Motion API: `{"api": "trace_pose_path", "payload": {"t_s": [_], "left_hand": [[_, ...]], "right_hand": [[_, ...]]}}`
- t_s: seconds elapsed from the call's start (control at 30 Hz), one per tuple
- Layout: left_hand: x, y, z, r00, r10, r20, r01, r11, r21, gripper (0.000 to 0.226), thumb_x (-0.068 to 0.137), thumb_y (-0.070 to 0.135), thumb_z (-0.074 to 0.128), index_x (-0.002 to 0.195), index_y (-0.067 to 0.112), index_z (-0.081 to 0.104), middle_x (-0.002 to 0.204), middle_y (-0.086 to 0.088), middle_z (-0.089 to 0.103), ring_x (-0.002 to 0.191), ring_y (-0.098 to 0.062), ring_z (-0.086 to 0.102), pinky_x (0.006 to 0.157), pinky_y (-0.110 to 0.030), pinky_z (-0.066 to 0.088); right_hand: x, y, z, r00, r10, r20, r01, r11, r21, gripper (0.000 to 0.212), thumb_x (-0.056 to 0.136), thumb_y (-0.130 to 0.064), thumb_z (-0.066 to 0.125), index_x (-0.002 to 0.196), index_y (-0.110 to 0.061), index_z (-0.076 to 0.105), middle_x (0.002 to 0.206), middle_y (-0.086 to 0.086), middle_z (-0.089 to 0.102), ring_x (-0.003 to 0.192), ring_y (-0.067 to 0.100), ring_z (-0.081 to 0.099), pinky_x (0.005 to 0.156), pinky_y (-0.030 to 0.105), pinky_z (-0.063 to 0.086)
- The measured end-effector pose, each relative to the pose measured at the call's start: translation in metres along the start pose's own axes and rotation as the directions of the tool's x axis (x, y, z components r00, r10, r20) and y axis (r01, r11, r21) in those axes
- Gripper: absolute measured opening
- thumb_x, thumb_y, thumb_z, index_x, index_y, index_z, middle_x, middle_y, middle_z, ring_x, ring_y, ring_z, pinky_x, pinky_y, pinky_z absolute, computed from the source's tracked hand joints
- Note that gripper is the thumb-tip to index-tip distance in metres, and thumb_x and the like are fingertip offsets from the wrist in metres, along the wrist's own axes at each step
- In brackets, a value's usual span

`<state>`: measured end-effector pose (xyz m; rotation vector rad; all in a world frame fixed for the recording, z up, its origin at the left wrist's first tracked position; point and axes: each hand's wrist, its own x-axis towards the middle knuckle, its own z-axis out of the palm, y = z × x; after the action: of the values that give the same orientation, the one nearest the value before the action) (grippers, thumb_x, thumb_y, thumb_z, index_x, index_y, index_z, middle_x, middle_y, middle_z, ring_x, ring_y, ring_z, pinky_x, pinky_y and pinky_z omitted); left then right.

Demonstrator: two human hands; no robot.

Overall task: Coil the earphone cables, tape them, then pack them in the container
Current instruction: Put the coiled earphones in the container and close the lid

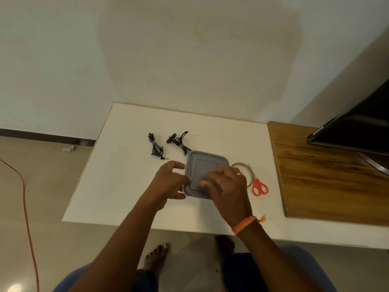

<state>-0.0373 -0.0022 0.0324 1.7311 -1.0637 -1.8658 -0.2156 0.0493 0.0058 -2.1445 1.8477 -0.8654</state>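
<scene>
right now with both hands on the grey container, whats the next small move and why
Probably lift the lid off the container. It still looks closed, with the left hand at its left edge and the right hand resting on top. Two coiled earphone bundles lie on the table behind it, seemingly taped and waiting to go in.
</scene>
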Motion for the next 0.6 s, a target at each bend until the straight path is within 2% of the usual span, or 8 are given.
{"api": "trace_pose_path", "payload": {"t_s": [0.07,0.13,0.23,0.33,0.4,0.5,0.6], "left_hand": [[0.000,-0.002,-0.004,1.000,-0.013,0.023,0.012,0.999,0.051,0.040,0.086,0.003,0.068,0.120,0.017,0.052,0.109,-0.019,0.067,0.091,-0.031,0.070,0.073,-0.043,0.061],[0.001,-0.005,-0.004,0.999,-0.025,0.035,0.021,0.996,0.091,0.041,0.085,0.003,0.067,0.121,0.016,0.052,0.114,-0.020,0.065,0.092,-0.030,0.069,0.070,-0.040,0.061],[0.003,-0.009,-0.002,1.000,-0.031,0.006,0.029,0.979,0.202,0.040,0.085,0.004,0.067,0.120,0.016,0.051,0.114,-0.016,0.063,0.092,-0.029,0.069,0.070,-0.038,0.062],[0.007,-0.010,-0.004,0.998,-0.022,-0.050,0.038,0.938,0.345,0.044,0.083,0.004,0.070,0.123,0.012,0.052,0.107,-0.013,0.066,0.088,-0.025,0.070,0.071,-0.035,0.062],[0.007,-0.008,-0.006,0.998,-0.004,-0.056,0.029,0.889,0.458,0.052,0.081,0.011,0.076,0.128,0.010,0.051,0.112,-0.011,0.066,0.094,-0.023,0.067,0.078,-0.034,0.060],[0.003,-0.005,0.001,0.984,0.176,-0.025,-0.109,0.708,0.698,0.085,0.073,0.030,0.085,0.140,0.010,0.037,0.139,-0.011,0.049,0.122,-0.025,0.051,0.091,-0.032,0.047],[0.002,-0.005,0.015,0.923,0.373,0.097,-0.268,0.439,0.857,0.115,0.066,0.045,0.086,0.153,0.015,0.017,0.161,-0.010,0.017,0.146,-0.031,0.017,0.114,-0.044,0.030]], "right_hand": [[0.005,0.002,0.000,0.963,0.269,-0.026,-0.266,0.961,0.072,0.036,0.087,-0.023,0.070,0.119,-0.009,0.065,0.118,0.009,0.060,0.110,0.022,0.055,0.091,0.022,0.045],[0.011,0.011,0.002,0.893,0.447,0.054,-0.450,0.884,0.127,0.051,0.084,-0.018,0.073,0.130,-0.006,0.057,0.125,0.012,0.055,0.116,0.024,0.051,0.095,0.022,0.042],[0.019,0.024,0.006,0.814,0.549,0.190,-0.577,0.804,0.145,0.061,0.079,-0.016,0.078,0.134,-0.006,0.053,0.127,0.014,0.059,0.116,0.027,0.055,0.100,0.034,0.046],[0.022,0.027,0.007,0.763,0.600,0.240,-0.643,0.740,0.196,0.067,0.072,-0.012,0.083,0.133,-0.003,0.054,0.123,0.013,0.062,0.109,0.026,0.060,0.092,0.027,0.048],[0.026,0.029,0.008,0.754,0.601,0.266,-0.655,0.722,0.223,0.067,0.069,-0.011,0.085,0.130,-0.002,0.056,0.119,0.014,0.064,0.105,0.026,0.061,0.092,0.030,0.050],[0.031,0.031,0.008,0.760,0.580,0.294,-0.648,0.715,0.262,0.061,0.064,-0.009,0.087,0.121,-0.002,0.064,0.109,0.014,0.069,0.097,0.025,0.065,0.092,0.040,0.054],[0.035,0.031,0.006,0.766,0.569,0.298,-0.640,0.719,0.271,0.054,0.062,-0.009,0.089,0.112,-0.005,0.068,0.097,0.008,0.071,0.087,0.022,0.067,0.083,0.035,0.057]]}}
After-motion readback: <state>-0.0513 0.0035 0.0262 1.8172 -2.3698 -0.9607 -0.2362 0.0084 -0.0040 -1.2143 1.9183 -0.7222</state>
